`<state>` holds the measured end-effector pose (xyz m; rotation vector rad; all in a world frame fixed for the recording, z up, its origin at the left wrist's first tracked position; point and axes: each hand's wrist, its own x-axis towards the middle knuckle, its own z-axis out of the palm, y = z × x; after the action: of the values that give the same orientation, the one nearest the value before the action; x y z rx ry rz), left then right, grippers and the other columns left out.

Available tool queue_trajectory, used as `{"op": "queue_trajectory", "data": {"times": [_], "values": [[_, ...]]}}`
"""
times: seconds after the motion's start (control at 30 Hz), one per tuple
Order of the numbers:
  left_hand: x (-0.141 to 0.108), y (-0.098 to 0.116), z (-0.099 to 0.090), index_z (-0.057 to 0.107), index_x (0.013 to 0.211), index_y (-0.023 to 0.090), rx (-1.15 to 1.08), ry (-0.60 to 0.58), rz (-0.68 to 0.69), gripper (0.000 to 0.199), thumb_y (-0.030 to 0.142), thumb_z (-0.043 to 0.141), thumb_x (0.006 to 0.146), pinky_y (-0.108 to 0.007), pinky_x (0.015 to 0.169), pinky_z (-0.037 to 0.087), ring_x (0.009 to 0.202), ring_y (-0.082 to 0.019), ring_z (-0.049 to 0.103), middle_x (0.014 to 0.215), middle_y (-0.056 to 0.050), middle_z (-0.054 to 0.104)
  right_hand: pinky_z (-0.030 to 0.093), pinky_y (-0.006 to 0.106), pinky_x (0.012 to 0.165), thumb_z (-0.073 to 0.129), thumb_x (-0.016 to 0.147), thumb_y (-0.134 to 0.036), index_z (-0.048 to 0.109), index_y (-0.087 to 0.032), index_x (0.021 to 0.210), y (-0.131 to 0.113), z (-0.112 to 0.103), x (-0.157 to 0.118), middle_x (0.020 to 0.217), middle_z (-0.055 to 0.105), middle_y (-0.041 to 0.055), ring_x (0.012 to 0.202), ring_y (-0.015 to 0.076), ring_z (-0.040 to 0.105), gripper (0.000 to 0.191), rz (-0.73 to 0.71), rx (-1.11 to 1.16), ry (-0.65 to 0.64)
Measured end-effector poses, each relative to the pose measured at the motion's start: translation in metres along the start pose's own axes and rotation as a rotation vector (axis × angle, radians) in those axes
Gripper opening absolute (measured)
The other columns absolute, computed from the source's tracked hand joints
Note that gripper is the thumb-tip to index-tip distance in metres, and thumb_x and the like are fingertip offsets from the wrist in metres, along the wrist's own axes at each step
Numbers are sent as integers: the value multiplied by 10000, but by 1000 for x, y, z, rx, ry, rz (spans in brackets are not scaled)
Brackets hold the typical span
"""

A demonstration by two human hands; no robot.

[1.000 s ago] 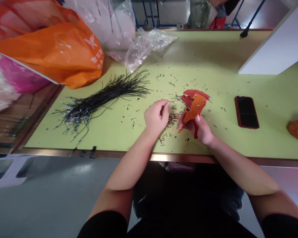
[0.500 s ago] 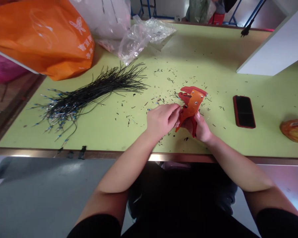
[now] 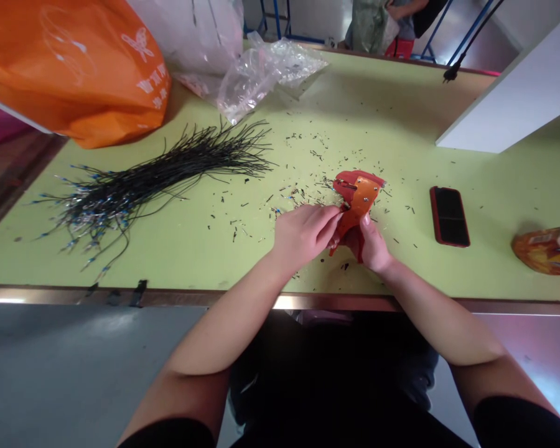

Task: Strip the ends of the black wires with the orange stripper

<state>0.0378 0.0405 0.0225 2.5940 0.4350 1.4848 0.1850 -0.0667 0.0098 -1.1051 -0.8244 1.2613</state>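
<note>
My right hand (image 3: 372, 244) is wrapped round the handles of an orange and red wire stripper (image 3: 363, 198), held just above the table with its jaws pointing away to the left. The jaws are closed together. Beside the tool, my left hand (image 3: 305, 229) pinches something small at its fingertips, close to the stripper's jaw side; what it is stays mostly hidden. Off to the left lies a bundle of black wires (image 3: 168, 171), many with blue and silvery ends. Short black clippings (image 3: 315, 152) are scattered around the tool.
A dark phone with a red edge (image 3: 450, 216) lies at right, near an orange-brown packaged container (image 3: 548, 250). An orange bag (image 3: 107, 74) and clear plastic bags (image 3: 247, 87) occupy the back left. A white panel (image 3: 508, 93) juts in at right. Another person's arm (image 3: 408, 9) shows beyond.
The stripper's jaws, apart before, have come together, and its handles are squeezed closer in my right hand. My left hand stays beside the tool. The whole view has shifted slightly.
</note>
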Motion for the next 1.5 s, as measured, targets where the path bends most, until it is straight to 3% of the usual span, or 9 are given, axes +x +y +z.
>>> {"op": "queue_trajectory", "data": {"times": [0.27, 0.57, 0.77, 1.07, 1.2, 1.37, 1.5], "values": [[0, 3, -2, 709, 1026, 234, -6, -46, -15, 158, 243, 566, 1091, -268, 598, 423, 624, -114, 671, 706, 27, 736, 662, 431, 666, 561, 896, -918, 635, -244, 791, 10, -6, -2, 666, 624, 43, 774, 269, 726, 686, -79, -8, 6], [3, 6, -2, 691, 1004, 229, 1, -12, 10, 138, 215, 574, 1075, -270, 556, 399, 572, -109, 630, 659, 41, 700, 654, 394, 632, 572, 906, -902, 624, -242, 783, 10, -4, -3, 650, 614, 27, 712, 236, 711, 674, -98, -40, 23], [4, 6, -3, 675, 1016, 216, -25, 1, 25, 125, 191, 566, 1071, -263, 559, 414, 575, -105, 643, 684, 36, 724, 570, 311, 495, 639, 923, -839, 623, -225, 762, 6, -1, -2, 584, 563, -22, 522, 159, 607, 635, -144, -29, 20], [3, 6, -2, 682, 1003, 211, -44, -16, 14, 133, 206, 568, 1072, -256, 557, 436, 591, -112, 665, 716, 21, 752, 423, 263, 407, 708, 919, -781, 527, -236, 702, 0, 5, -2, 527, 465, -70, 419, 108, 463, 614, -140, -1, 11], [4, 4, -3, 708, 993, 208, -162, -12, -93, 155, 243, 588, 1086, -239, 573, 447, 604, -97, 659, 757, 10, 765, 486, 280, 472, 665, 915, -828, 594, -232, 788, -8, -2, 1, 579, 494, -54, 488, 133, 522, 613, -109, 52, -19], [6, -5, -8, 702, 982, 213, -337, 61, -430, 306, 436, 545, 1121, -256, 574, 464, 586, -109, 590, 710, 16, 680, 596, 336, 597, 623, 894, -885, 654, -211, 920, -20, -13, 3, 672, 576, -14, 582, 161, 576, 675, 14, 176, -192], [1, -15, -7, 678, 1101, 227, -371, 42, -497, 400, 536, 427, 1147, -297, 643, 509, 661, -140, 624, 774, -2, 669, 616, 339, 632, 636, 883, -889, 674, -196, 963, -19, -14, 1, 711, 622, 1, 616, 170, 614, 699, 64, 203, -262]]}}
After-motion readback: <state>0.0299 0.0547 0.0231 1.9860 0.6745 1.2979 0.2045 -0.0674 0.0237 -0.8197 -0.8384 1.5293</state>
